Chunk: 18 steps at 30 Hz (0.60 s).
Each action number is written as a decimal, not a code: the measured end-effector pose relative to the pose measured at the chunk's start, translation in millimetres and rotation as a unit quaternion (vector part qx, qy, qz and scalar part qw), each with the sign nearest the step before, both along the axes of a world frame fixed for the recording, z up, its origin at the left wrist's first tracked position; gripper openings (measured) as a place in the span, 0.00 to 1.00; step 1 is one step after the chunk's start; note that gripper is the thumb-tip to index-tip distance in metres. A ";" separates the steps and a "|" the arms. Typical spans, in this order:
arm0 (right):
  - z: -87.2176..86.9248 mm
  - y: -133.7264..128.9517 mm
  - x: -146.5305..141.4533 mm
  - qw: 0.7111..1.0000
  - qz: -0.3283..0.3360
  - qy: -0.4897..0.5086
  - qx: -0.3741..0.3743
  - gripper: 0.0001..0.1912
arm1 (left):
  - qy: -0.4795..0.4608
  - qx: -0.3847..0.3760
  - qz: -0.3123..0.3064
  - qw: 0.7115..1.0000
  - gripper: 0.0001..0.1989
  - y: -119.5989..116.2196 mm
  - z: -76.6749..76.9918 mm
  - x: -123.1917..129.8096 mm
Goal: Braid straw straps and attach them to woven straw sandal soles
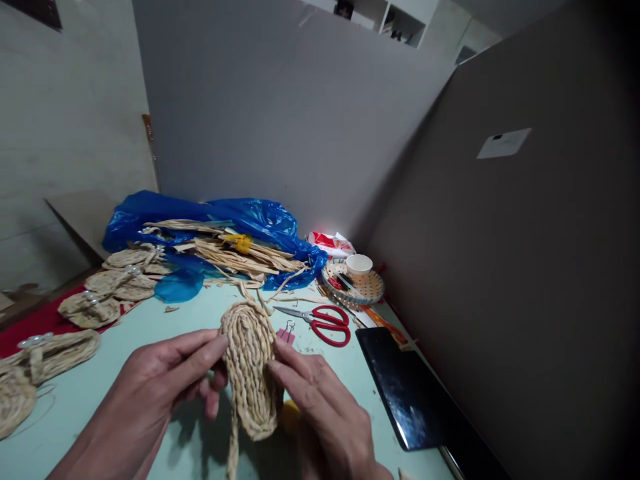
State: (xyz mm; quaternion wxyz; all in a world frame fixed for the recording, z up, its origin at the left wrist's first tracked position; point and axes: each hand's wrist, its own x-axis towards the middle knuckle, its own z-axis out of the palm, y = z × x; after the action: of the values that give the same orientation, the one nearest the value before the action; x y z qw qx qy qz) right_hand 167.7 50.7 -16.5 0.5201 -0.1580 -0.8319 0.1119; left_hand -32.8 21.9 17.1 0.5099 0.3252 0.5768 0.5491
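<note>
Between my two hands is an oval woven straw sole (253, 373), held up above the pale green table with a braided strand hanging from its lower left. My left hand (165, 380) pinches its upper left edge between thumb and fingers. At the right edge, the fingers of my right hand (320, 400) grip the sole, and its thumb is hidden. Just behind the sole lies a pink binder clip (287, 333), partly covered. Red-handled scissors (325, 323) rest on the table beyond my right hand. Something yellow (290, 417), mostly hidden, shows beside the sole.
A blue plastic bag (255, 213) with bundled dry straw (235, 250) lies at the back. Woven straw slippers (90, 307) line the left side. At right are a round basket (370, 290), a white bowl (359, 264) and a dark glossy tablet-like slab (400, 387). Grey partitions (280, 120) stand behind.
</note>
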 end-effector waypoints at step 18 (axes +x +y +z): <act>24.7 -25.6 -5.6 0.893 -0.097 -0.060 -0.435 0.16 | 0.332 0.168 0.000 0.928 0.10 -16.8 -30.6 7.0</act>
State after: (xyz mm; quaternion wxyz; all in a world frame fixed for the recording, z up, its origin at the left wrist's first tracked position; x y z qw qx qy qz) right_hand 162.1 25.1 8.2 0.3569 -0.4547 -0.7101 0.4021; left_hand -25.8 5.1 -13.5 0.2274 0.5699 0.6122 0.4987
